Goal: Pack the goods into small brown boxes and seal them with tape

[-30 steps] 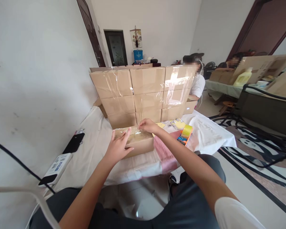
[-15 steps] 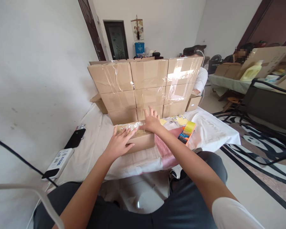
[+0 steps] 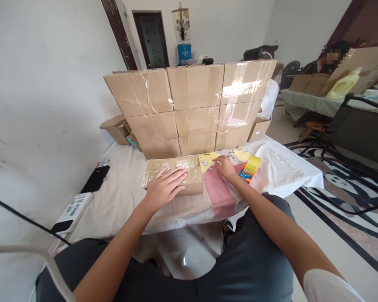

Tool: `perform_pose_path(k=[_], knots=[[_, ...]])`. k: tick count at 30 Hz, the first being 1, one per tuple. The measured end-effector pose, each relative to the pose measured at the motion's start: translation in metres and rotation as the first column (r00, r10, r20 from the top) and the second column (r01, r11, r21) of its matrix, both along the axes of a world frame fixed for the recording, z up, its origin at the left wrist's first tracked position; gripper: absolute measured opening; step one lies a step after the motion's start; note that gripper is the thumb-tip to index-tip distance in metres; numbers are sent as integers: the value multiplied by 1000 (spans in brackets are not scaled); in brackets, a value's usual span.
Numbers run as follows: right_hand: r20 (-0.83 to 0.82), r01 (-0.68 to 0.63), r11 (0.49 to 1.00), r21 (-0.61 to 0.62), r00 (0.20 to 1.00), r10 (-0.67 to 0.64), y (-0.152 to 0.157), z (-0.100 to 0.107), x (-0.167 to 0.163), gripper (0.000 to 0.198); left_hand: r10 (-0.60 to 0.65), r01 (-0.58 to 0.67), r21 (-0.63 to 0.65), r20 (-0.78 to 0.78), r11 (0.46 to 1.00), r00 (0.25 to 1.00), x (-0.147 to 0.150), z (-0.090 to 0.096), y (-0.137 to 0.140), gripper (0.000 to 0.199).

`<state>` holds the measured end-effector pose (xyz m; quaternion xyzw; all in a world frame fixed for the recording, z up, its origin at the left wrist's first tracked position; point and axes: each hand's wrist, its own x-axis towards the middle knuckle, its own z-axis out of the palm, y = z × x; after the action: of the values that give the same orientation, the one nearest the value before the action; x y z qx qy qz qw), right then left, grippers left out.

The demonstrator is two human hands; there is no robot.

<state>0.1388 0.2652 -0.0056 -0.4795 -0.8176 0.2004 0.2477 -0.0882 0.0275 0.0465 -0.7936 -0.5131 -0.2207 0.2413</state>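
Observation:
A small cardboard box [image 3: 193, 184] lies in front of me with clear tape across its top. My left hand [image 3: 164, 186] rests flat on that box, fingers stretched out. Off the box's right end, over the cloth, my right hand [image 3: 225, 167] is open and holds nothing. Close to its right lies an orange tape dispenser [image 3: 255, 168] with a yellow roll of tape [image 3: 251, 164]. Behind the box stands a wall of stacked cardboard boxes [image 3: 195, 100], shiny with clear tape.
The table wears a pale cloth [image 3: 122, 176]. A black phone [image 3: 96, 178] and a white device [image 3: 72, 212] lie at the left. An open carton [image 3: 116, 128] stands behind left, another box [image 3: 258, 128] right. People sit behind the stack and at the far-right table [image 3: 318, 100].
My right hand has left the box and moved right toward the tape dispenser. My left hand has slid a little to the right over the box top.

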Motion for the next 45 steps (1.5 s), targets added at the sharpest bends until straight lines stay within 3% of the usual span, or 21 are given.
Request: perform_pose_path(k=[4, 9, 14, 22, 24, 26, 29, 31, 42, 45], knots=[[25, -9, 1000, -5, 1000, 9, 3, -18, -8, 35, -57, 57, 28, 5, 998, 998, 5, 0, -4, 40], [89, -5, 1000, 6, 996, 5, 1, -22, -35, 30, -4, 5, -22, 46, 1000, 999, 5, 1, -3, 40], [-57, -54, 997, -55, 997, 51, 0, -27, -37, 17, 53, -47, -82, 64, 995, 997, 4, 3, -2, 42], [-274, -126, 987, -98, 957, 95, 0, -20, -30, 10, 50, -48, -57, 40, 997, 998, 8, 4, -3, 36], [-389, -174, 976, -128, 914, 112, -5, -21, -30, 13, 56, -54, -55, 33, 997, 998, 6, 3, -2, 37], [-601, -311, 932, -187, 786, 142, -14, -24, -28, 23, 52, -51, -52, 25, 997, 998, 2, 3, -1, 37], [-855, -589, 780, -212, 499, 145, -33, -27, -21, 44, 33, -31, -67, 24, 997, 999, -3, 3, 1, 38], [-893, -674, 713, -193, 421, 157, -44, -26, -17, 50, 32, -29, -76, 31, 997, 999, -5, 4, 2, 39], [-901, -742, 645, -184, 390, 191, -57, -24, -24, 45, -4, 8, -95, 33, 995, 999, -5, 8, 4, 42], [-891, -697, 681, -225, 430, 146, -57, -24, -25, 45, -14, 17, -99, 31, 995, 999, -4, 10, 5, 40]])
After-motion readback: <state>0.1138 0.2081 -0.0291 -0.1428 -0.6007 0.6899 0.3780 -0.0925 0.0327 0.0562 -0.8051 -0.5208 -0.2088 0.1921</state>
